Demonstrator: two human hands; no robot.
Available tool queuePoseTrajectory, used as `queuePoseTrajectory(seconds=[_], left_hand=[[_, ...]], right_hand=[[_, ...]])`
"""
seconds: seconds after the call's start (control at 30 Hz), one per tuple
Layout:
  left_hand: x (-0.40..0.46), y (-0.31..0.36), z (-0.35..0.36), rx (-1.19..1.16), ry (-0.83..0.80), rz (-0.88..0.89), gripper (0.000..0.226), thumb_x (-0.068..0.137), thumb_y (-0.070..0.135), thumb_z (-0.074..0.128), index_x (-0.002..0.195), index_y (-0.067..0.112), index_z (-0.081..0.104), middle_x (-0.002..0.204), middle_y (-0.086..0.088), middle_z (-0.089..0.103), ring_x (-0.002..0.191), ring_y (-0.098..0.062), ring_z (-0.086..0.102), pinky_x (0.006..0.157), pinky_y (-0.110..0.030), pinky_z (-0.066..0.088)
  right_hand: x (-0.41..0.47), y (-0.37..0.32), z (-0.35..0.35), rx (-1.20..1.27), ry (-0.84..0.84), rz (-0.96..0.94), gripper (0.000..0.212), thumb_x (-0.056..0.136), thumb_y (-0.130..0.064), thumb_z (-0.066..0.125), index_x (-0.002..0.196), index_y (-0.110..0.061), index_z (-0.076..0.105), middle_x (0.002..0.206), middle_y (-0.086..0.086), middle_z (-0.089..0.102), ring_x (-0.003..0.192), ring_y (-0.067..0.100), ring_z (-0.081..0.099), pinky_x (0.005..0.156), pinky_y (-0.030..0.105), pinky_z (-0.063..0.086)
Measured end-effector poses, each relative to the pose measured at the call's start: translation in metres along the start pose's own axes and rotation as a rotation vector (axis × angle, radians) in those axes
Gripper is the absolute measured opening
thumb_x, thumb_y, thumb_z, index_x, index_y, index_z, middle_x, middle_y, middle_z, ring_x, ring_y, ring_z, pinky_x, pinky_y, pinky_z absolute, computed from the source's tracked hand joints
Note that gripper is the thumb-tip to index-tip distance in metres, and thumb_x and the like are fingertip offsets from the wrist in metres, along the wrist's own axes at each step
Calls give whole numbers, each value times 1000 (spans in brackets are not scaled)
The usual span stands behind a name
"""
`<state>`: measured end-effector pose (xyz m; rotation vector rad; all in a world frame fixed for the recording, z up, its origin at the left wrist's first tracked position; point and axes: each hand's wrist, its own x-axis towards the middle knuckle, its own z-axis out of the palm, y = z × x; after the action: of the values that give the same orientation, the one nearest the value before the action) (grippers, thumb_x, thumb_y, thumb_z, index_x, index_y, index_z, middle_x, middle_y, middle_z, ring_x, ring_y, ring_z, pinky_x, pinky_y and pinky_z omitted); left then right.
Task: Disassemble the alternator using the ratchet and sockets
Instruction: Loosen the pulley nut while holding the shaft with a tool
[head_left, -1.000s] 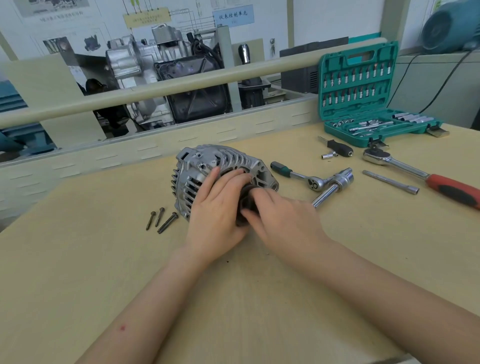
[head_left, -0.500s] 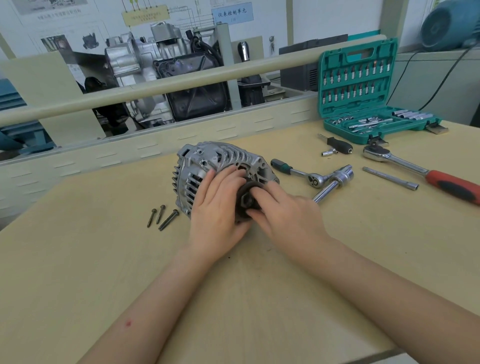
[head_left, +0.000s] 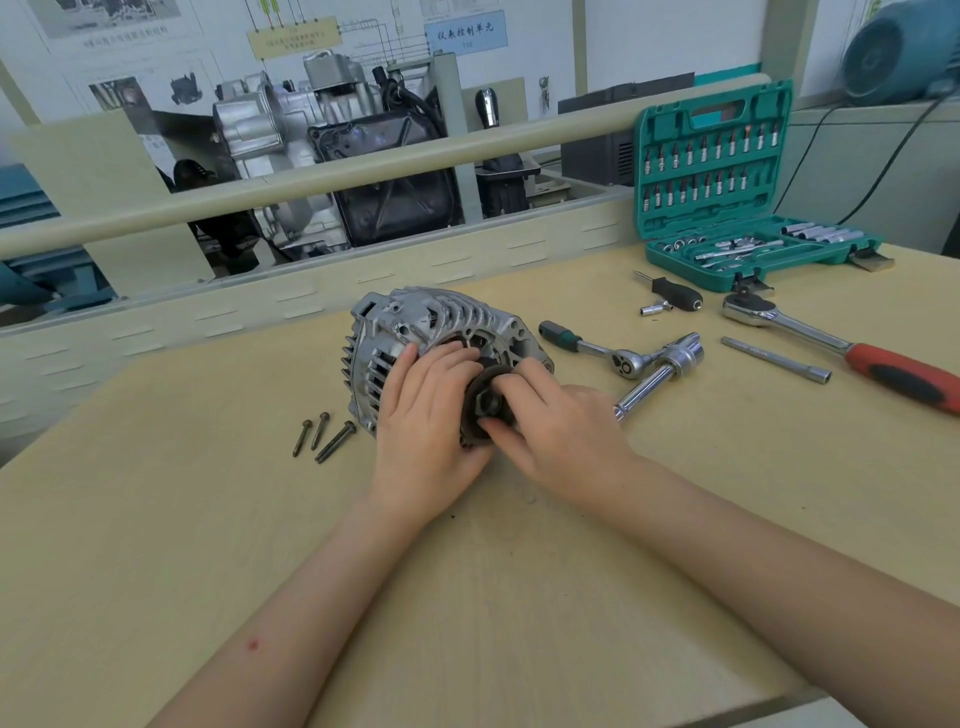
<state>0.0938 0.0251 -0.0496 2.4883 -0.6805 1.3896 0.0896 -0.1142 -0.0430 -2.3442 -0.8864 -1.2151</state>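
item: alternator (head_left: 441, 332), centre of frame on the workbench (head_left: 156, 545), pulley (head_left: 485, 410) facing the viewer. left hand (head_left: 423, 415) lies flat-fingered against the housing; right hand (head_left: 550, 421) pinches the pulley, its thumb now lower on the rim than half a second ago, suggesting hand-turning the pulley off. three bolts (head_left: 324, 434) left of housing; small ratchet (head_left: 597, 351) and large ratchet (head_left: 841, 351) lie unused at right.
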Motion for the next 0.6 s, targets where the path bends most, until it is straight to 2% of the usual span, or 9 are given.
queuePoseTrajectory(seconds=[0.1,0.23,0.33,0.37,0.4,0.47,0.53,0.6], left_hand=[[0,0,1,-2,17,6,49,54,5,82,98,-1,63,103,-12,68,111,-18,48,112,-28,15],[0,-1,2,-5,28,21,57,55,8,82,104,7,53,104,-12,67,112,-18,48,113,-27,14],[-1,-2,2,-3,40,45,59,59,13,82,106,11,47,105,-11,67,112,-18,48,113,-27,14],[-1,-2,2,-2,44,50,59,60,14,82,106,11,46,105,-11,67,112,-18,48,113,-27,14],[-1,-2,2,-4,45,51,58,61,16,82,107,12,47,106,-11,67,112,-18,48,113,-27,13],[-1,-3,2,-11,47,53,52,66,19,78,107,12,46,107,-11,66,113,-18,47,114,-27,13],[-1,-3,2,-9,50,54,46,70,24,70,108,12,46,107,-11,66,114,-18,47,114,-27,12],[-2,-4,3,-4,54,52,49,68,21,73,108,12,46,108,-11,66,114,-18,47,114,-27,12]], right_hand=[[0,1,1,12,4,-3,32,79,-25,46,71,0,64,66,12,59,32,22,46,29,17,31],[-4,3,1,20,14,13,21,71,-22,66,73,-1,67,66,11,61,33,22,49,30,18,35],[-9,4,-1,192,27,188,17,71,-19,70,78,-4,69,68,4,61,44,12,51,40,21,41],[-10,5,-2,264,29,279,15,74,-18,71,80,-5,69,69,-2,57,48,2,46,46,22,40],[-11,6,-3,315,15,360,13,77,-18,71,83,-7,69,71,-9,52,50,-1,41,52,23,38],[-12,7,-3,386,-29,467,12,80,-20,69,88,-11,69,71,-15,45,53,-3,39,58,27,37],[-12,5,-2,449,-33,524,12,81,-20,68,91,-14,69,69,-16,45,57,-4,40,61,28,38],[-11,0,-2,490,-58,569,14,82,-22,67,94,-16,69,70,-17,48,60,-4,42,63,25,37]])
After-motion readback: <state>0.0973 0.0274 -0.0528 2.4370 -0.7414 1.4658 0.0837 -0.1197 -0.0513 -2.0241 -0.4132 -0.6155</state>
